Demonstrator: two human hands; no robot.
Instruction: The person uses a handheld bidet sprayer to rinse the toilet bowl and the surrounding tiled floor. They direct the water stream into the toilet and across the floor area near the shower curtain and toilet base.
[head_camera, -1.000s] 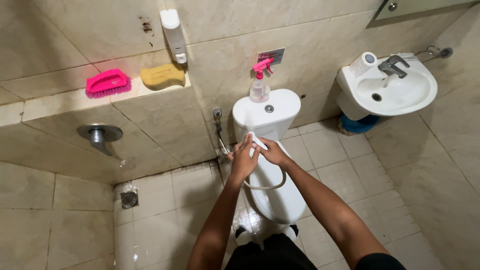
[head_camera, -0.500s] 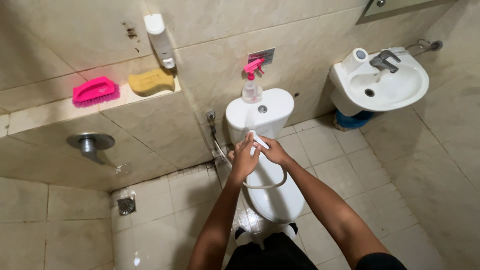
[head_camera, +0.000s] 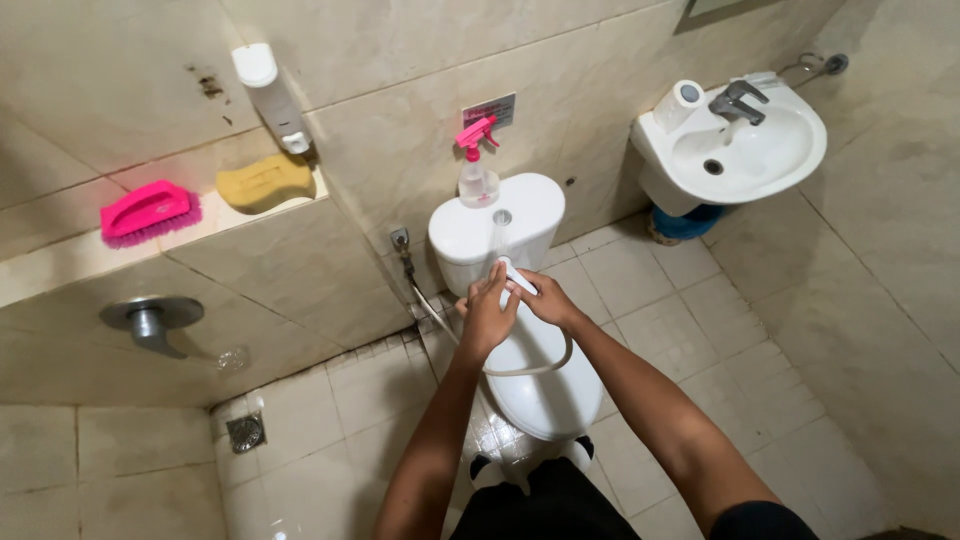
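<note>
Since the earlier frames your view has swung slightly, so the ledge items and sink sit further right, while your hands stay joined over the toilet; on the left ledge lie a pink scrub brush and a yellow sponge, with a white soap dispenser on the wall above; your left hand is curled around the white bidet sprayer, fingers closed on it; its hose loops over the closed toilet lid; your right hand grips the same sprayer head, touching your left; behind stands a pink-topped spray bottle on the cistern; far right, a white sink holds a paper roll.
</note>
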